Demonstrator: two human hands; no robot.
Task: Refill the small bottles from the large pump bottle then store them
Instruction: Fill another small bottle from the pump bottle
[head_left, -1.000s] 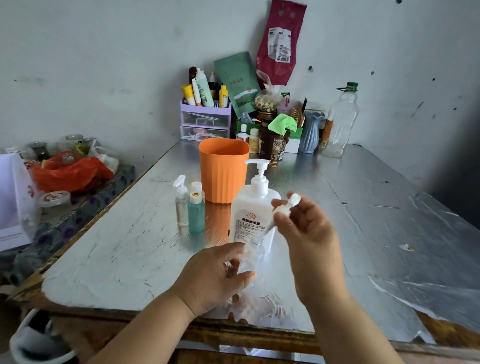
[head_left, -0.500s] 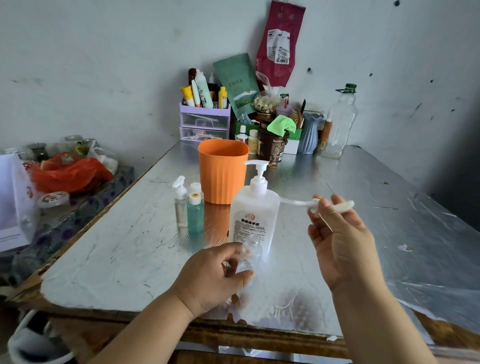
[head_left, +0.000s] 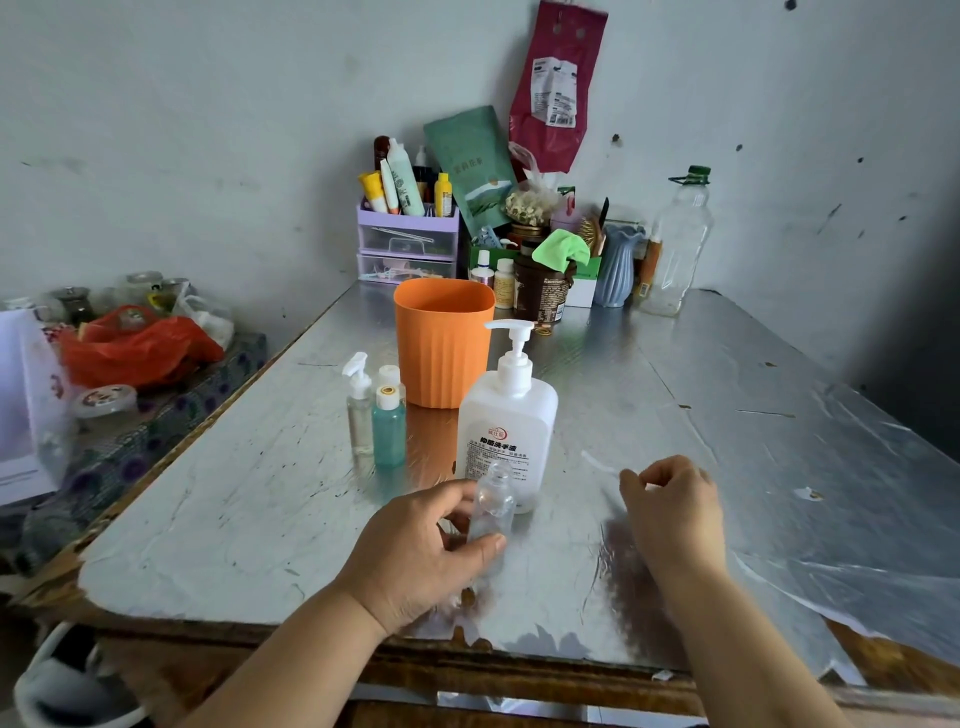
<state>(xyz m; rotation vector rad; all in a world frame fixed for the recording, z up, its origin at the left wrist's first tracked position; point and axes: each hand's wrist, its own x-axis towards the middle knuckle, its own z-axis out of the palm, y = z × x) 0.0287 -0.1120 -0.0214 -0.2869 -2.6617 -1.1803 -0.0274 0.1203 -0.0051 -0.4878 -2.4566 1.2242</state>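
Observation:
A large white pump bottle (head_left: 506, 415) stands upright near the middle of the foil-covered table (head_left: 727, 405). Just in front of it my left hand (head_left: 421, 556) grips a small clear bottle (head_left: 492, 501), upright and with its neck uncapped. My right hand (head_left: 675, 514) is low over the table to the right, fingers curled; a thin white dip tube (head_left: 597, 462) pokes out to its left along the surface, and the spray cap itself is hidden in the fingers. A small green bottle (head_left: 388, 434), a clear spray bottle (head_left: 359, 415) and a white-capped bottle (head_left: 389, 375) stand left of the pump bottle.
An orange ribbed cup (head_left: 441, 353) stands behind the small bottles. A purple drawer organiser (head_left: 408, 244), jars, a blue vase (head_left: 618, 270) and a tall clear bottle (head_left: 675, 249) crowd the back against the wall. A red bag (head_left: 130, 348) lies on the side shelf at left.
My right hand has pulled the spray cap with its tube out of the small bottle, swung it right and lowered it onto the table. My left hand has kept holding the bottle.

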